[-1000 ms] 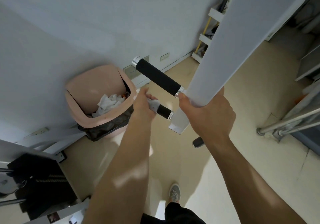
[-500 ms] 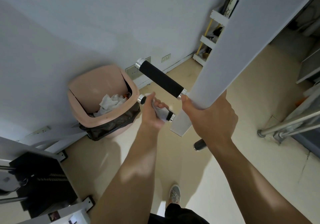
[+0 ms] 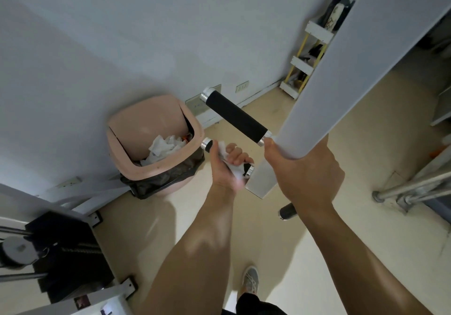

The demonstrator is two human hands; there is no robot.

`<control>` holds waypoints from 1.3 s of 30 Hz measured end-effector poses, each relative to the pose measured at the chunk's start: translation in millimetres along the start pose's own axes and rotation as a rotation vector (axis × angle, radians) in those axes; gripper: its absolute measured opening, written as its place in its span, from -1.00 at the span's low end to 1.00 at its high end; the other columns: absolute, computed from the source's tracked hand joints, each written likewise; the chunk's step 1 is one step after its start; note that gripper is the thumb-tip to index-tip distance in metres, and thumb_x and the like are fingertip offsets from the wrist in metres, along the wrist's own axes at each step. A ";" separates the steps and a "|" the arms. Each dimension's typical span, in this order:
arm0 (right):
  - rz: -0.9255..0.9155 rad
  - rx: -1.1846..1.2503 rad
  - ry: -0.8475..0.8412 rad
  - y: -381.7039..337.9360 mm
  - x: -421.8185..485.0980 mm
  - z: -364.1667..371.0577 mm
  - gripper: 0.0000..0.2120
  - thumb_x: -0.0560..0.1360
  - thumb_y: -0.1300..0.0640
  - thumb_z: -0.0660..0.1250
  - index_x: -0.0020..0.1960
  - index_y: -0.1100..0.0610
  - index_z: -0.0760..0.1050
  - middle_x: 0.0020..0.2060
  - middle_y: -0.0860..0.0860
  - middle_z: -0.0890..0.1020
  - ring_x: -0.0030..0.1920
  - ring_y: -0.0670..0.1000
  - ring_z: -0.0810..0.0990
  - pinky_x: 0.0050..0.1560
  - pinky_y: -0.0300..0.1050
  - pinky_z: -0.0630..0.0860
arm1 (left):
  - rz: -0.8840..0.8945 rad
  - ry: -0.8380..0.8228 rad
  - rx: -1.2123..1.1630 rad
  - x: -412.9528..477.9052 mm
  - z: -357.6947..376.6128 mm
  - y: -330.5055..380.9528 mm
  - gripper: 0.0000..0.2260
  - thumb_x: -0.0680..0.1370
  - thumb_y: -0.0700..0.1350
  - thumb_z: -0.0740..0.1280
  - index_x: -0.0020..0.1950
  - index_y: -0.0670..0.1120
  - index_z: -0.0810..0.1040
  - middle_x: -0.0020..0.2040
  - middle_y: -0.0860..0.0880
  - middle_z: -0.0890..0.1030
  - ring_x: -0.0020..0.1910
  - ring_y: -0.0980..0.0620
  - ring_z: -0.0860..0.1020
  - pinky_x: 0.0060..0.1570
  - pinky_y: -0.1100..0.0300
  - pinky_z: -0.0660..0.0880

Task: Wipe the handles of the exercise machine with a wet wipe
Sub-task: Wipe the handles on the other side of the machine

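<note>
A grey arm (image 3: 341, 75) of the exercise machine slants down from the top right. Two black foam handles with silver end caps stick out of it to the left. The upper handle (image 3: 235, 117) is bare. My left hand (image 3: 225, 166) is wrapped around the lower handle (image 3: 207, 144), pressing a white wet wipe (image 3: 235, 171) against the foam; only the handle's silver ends show. My right hand (image 3: 307, 170) grips the lower end of the grey arm. The tip of a third black handle (image 3: 288, 211) pokes out under my right wrist.
A pink bin (image 3: 156, 119) with a black liner and crumpled white wipes stands on the floor against the wall, left of the handles. The machine's black weight stack (image 3: 61, 253) is at bottom left. A white shelf rack (image 3: 310, 61) and metal rails (image 3: 410, 188) stand on the right.
My left hand has slid along the lower handle from its outer end toward the grey arm, carrying the wipe. The handle's outer silver cap has come into sight. My right hand keeps its grip.
</note>
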State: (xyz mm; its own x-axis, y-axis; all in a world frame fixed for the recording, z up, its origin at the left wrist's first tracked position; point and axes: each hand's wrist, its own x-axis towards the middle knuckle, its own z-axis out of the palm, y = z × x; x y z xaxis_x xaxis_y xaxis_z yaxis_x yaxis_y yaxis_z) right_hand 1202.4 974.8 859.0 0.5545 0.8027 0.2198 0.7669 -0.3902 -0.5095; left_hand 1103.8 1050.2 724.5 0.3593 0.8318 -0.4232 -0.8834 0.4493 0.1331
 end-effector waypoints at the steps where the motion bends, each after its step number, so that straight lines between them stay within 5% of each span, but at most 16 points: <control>1: 0.001 0.002 -0.001 0.0 -0.2 0.2 -0.30 0.30 -0.47 0.33 0.15 0.06 0.33 -0.16 -0.08 0.53 -0.24 -0.01 0.51 -0.24 -0.18 0.32 | -0.008 0.028 0.022 -2.9 0.7 -0.8 -0.63 0.44 0.23 0.39 -0.33 -0.02 0.40 -0.53 0.07 0.35 -0.54 0.10 0.37 -0.35 0.22 0.48; 4: -0.007 0.018 -0.001 -0.5 2.1 -1.9 -0.29 0.32 -0.45 0.34 0.19 0.07 0.34 -0.13 -0.08 0.52 -0.22 -0.01 0.49 -0.24 -0.19 0.29 | -0.036 0.223 0.202 -3.4 10.2 -5.7 -0.70 0.51 0.01 0.48 -0.32 -0.04 0.45 -0.47 0.03 0.44 -0.50 0.08 0.44 -0.29 0.21 0.54; 7: -0.012 0.018 -0.008 -0.3 3.7 -3.1 -0.30 0.31 -0.46 0.32 0.15 0.07 0.31 -0.15 -0.08 0.52 -0.22 0.01 0.49 -0.22 -0.16 0.30 | 0.006 0.501 0.480 4.3 27.3 -1.5 -0.83 0.47 -0.11 0.53 -0.11 -0.12 0.56 -0.35 -0.02 0.55 -0.40 0.05 0.54 -0.21 0.14 0.57; 11: -0.028 0.019 -0.033 -2.5 -0.2 -3.6 -0.35 0.31 -0.47 0.30 0.07 0.00 0.23 -0.20 -0.10 0.50 -0.25 0.01 0.48 -0.19 -0.12 0.34 | 0.090 0.676 0.443 17.4 40.7 42.8 -0.76 0.43 -0.08 0.57 -0.06 -0.10 0.56 -0.15 -0.04 0.60 -0.19 0.01 0.60 -0.11 0.08 0.57; 18: -0.028 0.013 0.000 -0.8 0.8 -1.4 -0.30 0.28 -0.48 0.28 0.14 0.04 0.31 -0.20 -0.10 0.50 -0.25 -0.01 0.50 -0.22 -0.13 0.41 | 0.031 0.103 -0.081 -2.6 9.1 15.0 -0.73 0.46 0.05 0.48 -0.29 -0.05 0.48 -0.52 0.06 0.36 -0.56 0.13 0.37 -0.33 0.25 0.50; 22: -0.024 -0.001 0.019 2.7 5.8 1.8 -0.24 0.24 -0.55 0.20 0.17 0.00 0.30 -0.13 -0.07 0.56 -0.22 0.00 0.54 -0.20 -0.14 0.47 | -0.073 0.245 0.179 4.5 12.2 -7.5 -0.70 0.57 -0.12 0.43 -0.33 -0.11 0.46 -0.48 -0.03 0.49 -0.50 0.06 0.50 -0.31 0.20 0.57; 25: -0.012 0.006 -0.013 2.5 10.3 0.3 -0.30 0.25 -0.54 0.22 0.09 -0.01 0.26 -0.14 -0.07 0.57 -0.23 0.01 0.52 -0.20 -0.14 0.39 | -0.072 0.436 0.445 21.1 20.8 2.7 -0.80 0.51 -0.05 0.49 -0.10 -0.16 0.60 -0.17 -0.12 0.68 -0.26 0.01 0.63 -0.14 0.07 0.63; 29: -0.027 0.025 -0.050 -0.9 11.7 -4.1 -0.37 0.29 -0.49 0.27 0.03 -0.04 0.15 -0.22 -0.10 0.53 -0.26 0.04 0.50 -0.18 -0.10 0.38 | 0.050 0.523 0.321 35.3 33.4 42.2 -0.80 0.53 -0.21 0.47 -0.23 -0.10 0.50 -0.30 0.01 0.55 -0.38 0.12 0.53 -0.43 0.21 0.53; 35: -0.015 0.035 -0.022 -2.3 15.0 -1.8 -0.37 0.28 -0.48 0.27 0.02 -0.03 0.17 -0.23 -0.10 0.53 -0.27 0.04 0.51 -0.21 -0.12 0.35 | -0.017 0.204 0.267 16.4 15.4 1.5 -0.79 0.52 -0.11 0.50 -0.27 -0.09 0.55 -0.35 -0.01 0.61 -0.34 0.05 0.61 0.16 0.06 0.56; 39: -0.046 0.022 -0.024 3.0 17.4 -2.6 -0.33 0.27 -0.51 0.25 0.08 -0.01 0.22 -0.17 -0.09 0.52 -0.25 0.01 0.50 -0.21 -0.14 0.37 | -0.002 0.192 0.511 18.7 14.6 -9.5 -0.84 0.52 -0.13 0.50 -0.15 -0.17 0.57 -0.18 -0.17 0.64 -0.10 -0.12 0.65 0.25 -0.10 0.57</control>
State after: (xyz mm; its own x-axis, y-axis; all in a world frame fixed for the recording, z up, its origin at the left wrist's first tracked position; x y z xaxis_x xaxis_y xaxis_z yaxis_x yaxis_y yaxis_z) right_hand 1215.2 986.4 863.4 0.5109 0.8302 0.2230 0.7836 -0.3432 -0.5178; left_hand 1123.3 1066.2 728.3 0.2568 0.7779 -0.5735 -0.6074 0.5915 0.5303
